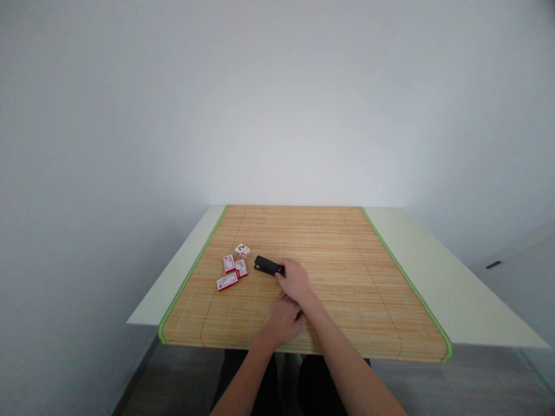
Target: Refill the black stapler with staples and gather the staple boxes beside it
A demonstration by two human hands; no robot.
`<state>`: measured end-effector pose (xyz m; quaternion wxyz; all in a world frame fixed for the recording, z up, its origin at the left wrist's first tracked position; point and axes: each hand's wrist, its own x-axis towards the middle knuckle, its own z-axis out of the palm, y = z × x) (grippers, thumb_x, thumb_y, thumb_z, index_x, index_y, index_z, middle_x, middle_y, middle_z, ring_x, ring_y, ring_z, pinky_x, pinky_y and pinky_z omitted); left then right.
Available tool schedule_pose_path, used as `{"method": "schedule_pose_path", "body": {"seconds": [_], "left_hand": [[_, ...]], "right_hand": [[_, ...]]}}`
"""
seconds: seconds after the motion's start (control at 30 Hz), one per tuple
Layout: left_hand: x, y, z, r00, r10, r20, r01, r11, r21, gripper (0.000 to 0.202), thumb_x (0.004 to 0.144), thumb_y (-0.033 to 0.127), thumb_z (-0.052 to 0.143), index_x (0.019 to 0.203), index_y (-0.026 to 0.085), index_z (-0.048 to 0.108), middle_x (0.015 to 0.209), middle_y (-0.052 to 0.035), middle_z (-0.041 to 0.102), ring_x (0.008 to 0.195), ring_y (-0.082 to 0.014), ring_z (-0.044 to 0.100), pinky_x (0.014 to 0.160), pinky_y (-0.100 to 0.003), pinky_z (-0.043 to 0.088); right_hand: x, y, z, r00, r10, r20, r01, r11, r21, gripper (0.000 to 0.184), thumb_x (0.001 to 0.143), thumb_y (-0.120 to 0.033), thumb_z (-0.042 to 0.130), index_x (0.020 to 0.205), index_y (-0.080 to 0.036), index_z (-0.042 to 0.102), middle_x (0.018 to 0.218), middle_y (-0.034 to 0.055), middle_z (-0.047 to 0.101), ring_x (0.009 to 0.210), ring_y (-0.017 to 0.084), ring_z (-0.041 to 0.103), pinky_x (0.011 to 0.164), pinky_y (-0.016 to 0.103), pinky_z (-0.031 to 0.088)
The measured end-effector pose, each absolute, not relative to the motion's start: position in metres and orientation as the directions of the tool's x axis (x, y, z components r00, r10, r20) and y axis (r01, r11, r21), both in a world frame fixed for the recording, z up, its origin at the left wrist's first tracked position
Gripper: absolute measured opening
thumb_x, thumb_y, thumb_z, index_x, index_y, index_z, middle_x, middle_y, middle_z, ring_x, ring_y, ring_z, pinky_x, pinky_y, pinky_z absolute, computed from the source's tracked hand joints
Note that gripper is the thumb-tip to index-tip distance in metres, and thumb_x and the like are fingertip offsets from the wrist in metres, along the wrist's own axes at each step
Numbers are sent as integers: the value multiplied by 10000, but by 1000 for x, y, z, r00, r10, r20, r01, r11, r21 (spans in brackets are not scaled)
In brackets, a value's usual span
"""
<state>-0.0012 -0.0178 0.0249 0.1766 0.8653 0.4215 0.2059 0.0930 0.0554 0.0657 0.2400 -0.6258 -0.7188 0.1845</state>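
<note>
Bamboo mat (338,254): small boxes (235,269) beside stapler (268,266)

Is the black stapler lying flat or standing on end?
Lying flat: the black stapler rests lengthwise on the bamboo mat, right hand holding one end.

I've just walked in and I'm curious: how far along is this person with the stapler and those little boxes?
Early, it seems. Done: only that four small boxes lie grouped on the mat. In hand: the right hand closes on one end of the black stapler, lying flat; the left hand rests by the right wrist on the mat. Left: the stapler is not yet lifted, no box touched.
</note>
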Motion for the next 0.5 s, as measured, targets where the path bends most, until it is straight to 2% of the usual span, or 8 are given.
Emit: {"method": "schedule_pose_path", "body": {"seconds": [0.07, 0.13, 0.27, 0.37, 0.43, 0.5], "left_hand": [[-1, -21, 33, 551, 795, 252, 609, -590, 530, 335, 952, 216, 519, 1214, 286, 715, 1264, -29, 712, 1245, -254, 609, 1158, -476, 435], [-1, -23, 38, 494, 813, 307, 587, -573, 572, 353, 965, 178, 470, 1208, 278, 706, 1275, -34, 696, 1244, -236, 596, 1144, -468, 445], [-2, -27, 38, 233, 915, 328, 720, -389, 574, 334, 1003, 205, 429, 1229, 258, 670, 1287, -66, 663, 1228, -244, 581, 1099, -473, 468], [0, -27, 35, 132, 932, 337, 813, -297, 502, 390, 1018, 287, 451, 1387, 252, 573, 1497, -94, 521, 1396, -298, 447, 1185, -551, 364], [4, -25, 32, 151, 929, 338, 840, -301, 452, 462, 1027, 348, 450, 1481, 269, 488, 1603, -84, 407, 1487, -322, 332, 1233, -598, 266], [7, -22, 30, 181, 930, 320, 850, -312, 425, 515, 1034, 396, 432, 1539, 297, 415, 1643, -64, 355, 1529, -333, 260, 1252, -632, 190]], "right_hand": [[121, 59, 68, -134, 984, 117, 808, 177, -561, 332, 892, -247, 631, 1220, -233, 683, 1203, 76, 693, 1151, 243, 614, 1001, 343, 443], [149, 60, 70, -166, 980, 110, 806, 199, -558, 363, 882, -225, 632, 1239, -237, 693, 1220, 70, 696, 1151, 235, 620, 1012, 340, 443], [195, 58, 74, -212, 974, 83, 801, 222, -556, 414, 872, -219, 625, 1279, -249, 698, 1239, 67, 707, 1130, 234, 638, 1011, 349, 456], [213, 58, 76, -228, 971, 69, 799, 228, -556, 434, 873, -223, 608, 1296, -248, 699, 1242, 79, 713, 1134, 250, 643, 1018, 374, 460], [217, 58, 77, -246, 967, 69, 794, 242, -558, 447, 866, -212, 605, 1301, -250, 698, 1251, 73, 713, 1144, 243, 642, 1024, 364, 458], [217, 59, 78, -263, 962, 69, 788, 256, -560, 458, 861, -198, 599, 1304, -252, 697, 1261, 67, 710, 1148, 231, 642, 1029, 349, 456]]}}
